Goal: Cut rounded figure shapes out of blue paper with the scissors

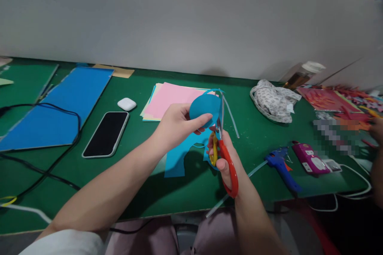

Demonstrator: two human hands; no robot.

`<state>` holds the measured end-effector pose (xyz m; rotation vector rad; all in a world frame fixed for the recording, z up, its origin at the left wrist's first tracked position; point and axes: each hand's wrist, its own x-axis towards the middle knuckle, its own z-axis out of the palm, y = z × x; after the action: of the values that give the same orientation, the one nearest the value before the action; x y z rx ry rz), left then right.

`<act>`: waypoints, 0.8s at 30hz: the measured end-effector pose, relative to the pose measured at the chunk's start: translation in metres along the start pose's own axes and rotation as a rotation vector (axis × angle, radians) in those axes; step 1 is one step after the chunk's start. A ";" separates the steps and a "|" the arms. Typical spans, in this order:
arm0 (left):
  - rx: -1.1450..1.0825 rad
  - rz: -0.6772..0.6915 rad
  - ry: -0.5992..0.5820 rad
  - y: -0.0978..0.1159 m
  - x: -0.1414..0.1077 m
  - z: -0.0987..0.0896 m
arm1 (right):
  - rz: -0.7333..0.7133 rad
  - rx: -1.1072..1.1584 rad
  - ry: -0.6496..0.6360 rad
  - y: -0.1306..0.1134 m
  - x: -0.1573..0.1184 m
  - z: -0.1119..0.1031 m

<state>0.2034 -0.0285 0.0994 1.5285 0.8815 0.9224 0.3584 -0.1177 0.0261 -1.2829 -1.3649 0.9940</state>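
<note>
Taking the disc [205, 106] as dial centre, we could pass between the pouch [271, 99] at three and the glue gun [279, 163] at four, until the pink device [312, 160] closes that lane. The wall [179, 20] blocks us at twelve; at nine, the phone [105, 134], then cables [44, 173].

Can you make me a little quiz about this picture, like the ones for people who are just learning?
1. Pick one. What does the left grip hold?
a) the phone
b) a blue circle
c) the bottle

2. True or false? The right grip is holding the glue gun.

3. Fill in the blank: The top sheet of the paper stack is ______.

Key:
1. b
2. False; it holds the scissors.
3. pink
</note>
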 end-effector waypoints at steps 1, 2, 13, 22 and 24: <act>0.000 0.000 0.002 0.000 0.000 0.000 | 0.004 0.012 0.002 0.000 0.000 0.000; 0.002 0.002 0.006 0.000 0.000 0.000 | 0.004 0.024 0.003 0.000 0.000 0.000; 0.046 0.015 0.044 0.004 0.001 -0.003 | 0.063 0.118 0.036 -0.004 0.000 0.002; 0.038 0.049 0.084 0.003 0.003 -0.006 | -0.004 0.052 0.019 -0.001 0.000 -0.002; 0.035 0.053 0.089 0.003 0.003 -0.007 | 0.003 0.055 0.012 -0.003 -0.001 -0.003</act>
<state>0.1984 -0.0231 0.1035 1.5567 0.9288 1.0252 0.3604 -0.1186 0.0290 -1.2480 -1.3184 1.0180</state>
